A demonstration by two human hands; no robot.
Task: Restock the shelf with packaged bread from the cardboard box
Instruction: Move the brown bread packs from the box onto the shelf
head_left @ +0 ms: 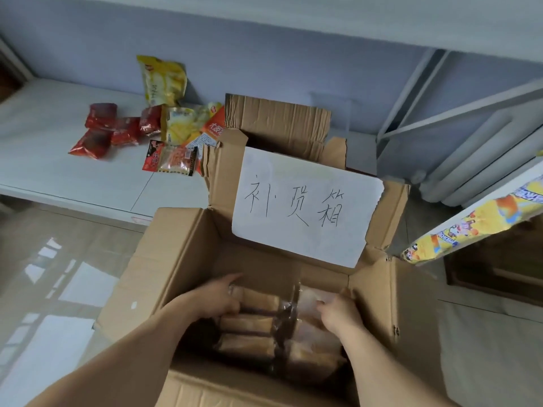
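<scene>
**Bread packs: soft, light, slick film**

Both hands are down in the box [188, 259]. Left hand [219, 298] curls round the end of a bread pack [255, 301]; right hand [338, 312] pinches the clear wrap of the neighbouring pack [311, 298]. More packs lie stacked beneath. I judge them light, squashy and slippery, so I would hold each by its ends with gentle pressure, not by the loose film. Shelf [58, 160] lies behind, well apart.

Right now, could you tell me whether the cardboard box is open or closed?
Open: the cardboard box has its flaps spread, and both hands reach the packaged bread inside.
</scene>
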